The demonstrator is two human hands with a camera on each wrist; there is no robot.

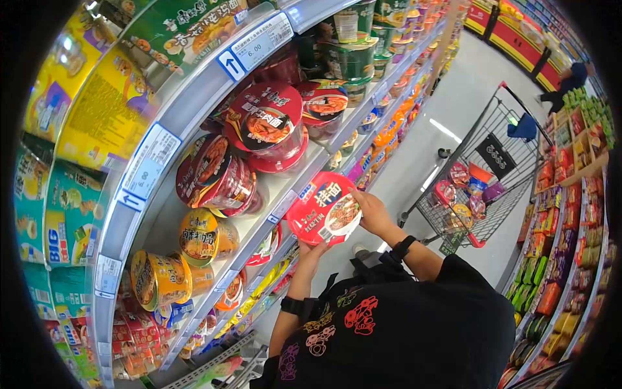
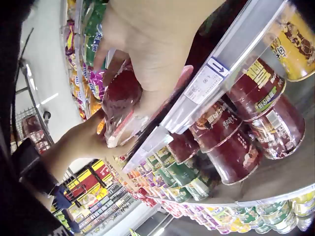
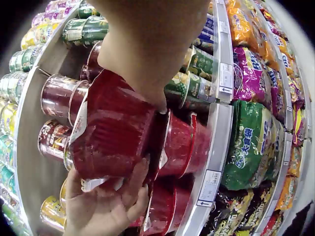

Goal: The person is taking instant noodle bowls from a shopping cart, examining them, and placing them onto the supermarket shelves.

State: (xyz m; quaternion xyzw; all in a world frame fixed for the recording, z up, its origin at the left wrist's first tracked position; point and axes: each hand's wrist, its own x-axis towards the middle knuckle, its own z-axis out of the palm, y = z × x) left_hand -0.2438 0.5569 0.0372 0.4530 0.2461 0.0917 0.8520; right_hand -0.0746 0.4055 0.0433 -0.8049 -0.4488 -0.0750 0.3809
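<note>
Both hands hold a red lidded instant noodle bowl in front of the shelf, its printed lid facing up toward the head camera. My left hand grips the bowl's near lower rim. The right wrist view shows that left hand with its fingers curled against the side of the bowl. On the far right side of the rim, my right hand grips the bowl, thumb over the lid's edge. In the left wrist view the right hand is at the other side of the clear-wrapped bowl.
Dark red noodle bowls and yellow ones stand on the shelf beside the hands. A shopping cart with several packs inside stands to the right. Another person is farther down the aisle; more shelves line the right side.
</note>
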